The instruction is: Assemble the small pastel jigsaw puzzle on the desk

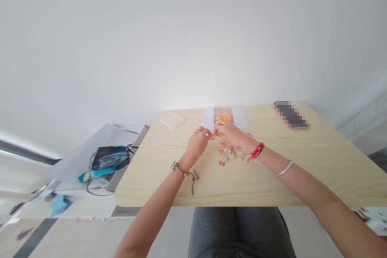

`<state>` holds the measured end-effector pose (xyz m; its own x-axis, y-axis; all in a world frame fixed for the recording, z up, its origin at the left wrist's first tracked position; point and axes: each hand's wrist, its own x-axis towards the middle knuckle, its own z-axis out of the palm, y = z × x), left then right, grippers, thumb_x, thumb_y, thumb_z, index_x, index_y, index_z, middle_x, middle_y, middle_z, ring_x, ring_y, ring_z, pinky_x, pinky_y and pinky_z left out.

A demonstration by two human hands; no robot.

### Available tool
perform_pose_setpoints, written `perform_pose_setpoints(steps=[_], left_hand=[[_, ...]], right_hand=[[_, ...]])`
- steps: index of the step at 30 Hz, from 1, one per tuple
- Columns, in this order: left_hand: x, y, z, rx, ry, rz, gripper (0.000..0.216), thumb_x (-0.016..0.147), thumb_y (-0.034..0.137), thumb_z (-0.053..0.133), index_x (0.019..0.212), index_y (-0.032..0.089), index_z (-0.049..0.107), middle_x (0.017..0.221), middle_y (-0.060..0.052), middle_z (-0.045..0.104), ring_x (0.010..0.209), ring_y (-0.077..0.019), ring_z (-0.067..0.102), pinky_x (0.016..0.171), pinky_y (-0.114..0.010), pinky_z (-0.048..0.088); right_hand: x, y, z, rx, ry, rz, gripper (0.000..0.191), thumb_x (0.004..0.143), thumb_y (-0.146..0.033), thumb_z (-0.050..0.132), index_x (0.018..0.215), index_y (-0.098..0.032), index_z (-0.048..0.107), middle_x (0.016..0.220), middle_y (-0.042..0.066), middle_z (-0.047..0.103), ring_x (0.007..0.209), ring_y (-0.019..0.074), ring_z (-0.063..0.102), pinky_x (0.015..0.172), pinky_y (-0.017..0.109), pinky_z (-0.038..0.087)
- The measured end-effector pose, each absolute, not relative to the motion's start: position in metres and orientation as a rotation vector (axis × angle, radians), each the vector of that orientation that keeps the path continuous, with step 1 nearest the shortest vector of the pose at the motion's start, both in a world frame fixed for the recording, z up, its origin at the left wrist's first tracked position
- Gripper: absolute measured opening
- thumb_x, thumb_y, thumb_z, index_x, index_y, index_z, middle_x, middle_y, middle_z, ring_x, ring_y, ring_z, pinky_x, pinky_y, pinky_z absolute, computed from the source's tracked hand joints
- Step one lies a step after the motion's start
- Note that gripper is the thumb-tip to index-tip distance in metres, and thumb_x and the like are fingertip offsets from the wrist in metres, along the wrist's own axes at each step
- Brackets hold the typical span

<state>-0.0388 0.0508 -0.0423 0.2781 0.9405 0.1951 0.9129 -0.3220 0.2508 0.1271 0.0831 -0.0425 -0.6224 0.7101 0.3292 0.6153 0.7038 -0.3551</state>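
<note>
The person sits close up to the front edge of a pale wood-grain table (260, 187), dark jeans (214, 234) tucked under it, and both hands meet past the middle, nearer the far edge. The left hand (197, 144) pinches at a small pink jigsaw piece (212, 135) between thumb and fingers; the right hand (231, 132) comes in from the other side, its fingertips closed on the same pink bit, though from here I can't make out whether it is one piece or two joined. Just on the near side of the right hand lies a loose heap of jigsaw pieces (231, 153), some pale, some orange or brown, with a reddish piece (221, 163) lying a little apart toward the front edge. Beyond the fingers, against the far edge, a white sheet (208, 116) carries a printed picture with a yellow figure, partly covered by the right hand. A thin whitish packet or paper (171, 120) rests near the far left corner, and a phone (290, 117), blurred over, lies aslant toward the far right corner.
</note>
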Motion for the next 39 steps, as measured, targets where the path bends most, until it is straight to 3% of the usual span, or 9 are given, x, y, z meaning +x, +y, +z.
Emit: perform_pose_setpoints(steps=[7, 26, 39], left_hand=[[-0.053, 0.066, -0.056, 2.394, 1.848, 0.430, 0.014, 0.082, 0.022, 0.048, 0.088, 0.017, 0.059, 0.083, -0.004, 0.056, 0.080, -0.0146, 0.055, 0.071, -0.025, 0.042], [-0.012, 0.052, -0.057, 2.447, 1.598, 0.437, 0.019, 0.080, 0.021, 0.048, 0.095, 0.015, 0.059, 0.092, -0.006, 0.056, 0.084, -0.0160, 0.056, 0.075, -0.025, 0.043], [0.004, 0.066, -0.062, 2.438, 1.561, 0.471, 0.018, 0.080, 0.018, 0.044, 0.086, 0.017, 0.061, 0.086, -0.005, 0.059, 0.082, -0.0145, 0.056, 0.074, -0.024, 0.043]], right_hand=[[0.105, 0.097, -0.054, -1.178, -2.550, 0.290, 0.012, 0.078, -0.012, 0.049, 0.077, -0.012, 0.062, 0.084, 0.007, 0.051, 0.075, 0.0143, 0.050, 0.069, 0.026, 0.037], [0.182, 0.090, -0.054, -1.147, -2.630, 0.453, 0.013, 0.075, -0.017, 0.055, 0.085, -0.014, 0.065, 0.092, 0.009, 0.055, 0.088, 0.0189, 0.052, 0.076, 0.029, 0.040], [0.178, 0.091, -0.060, -1.164, -2.395, 0.423, 0.018, 0.077, -0.011, 0.047, 0.073, -0.016, 0.064, 0.075, 0.004, 0.057, 0.074, 0.0148, 0.052, 0.067, 0.026, 0.040]])
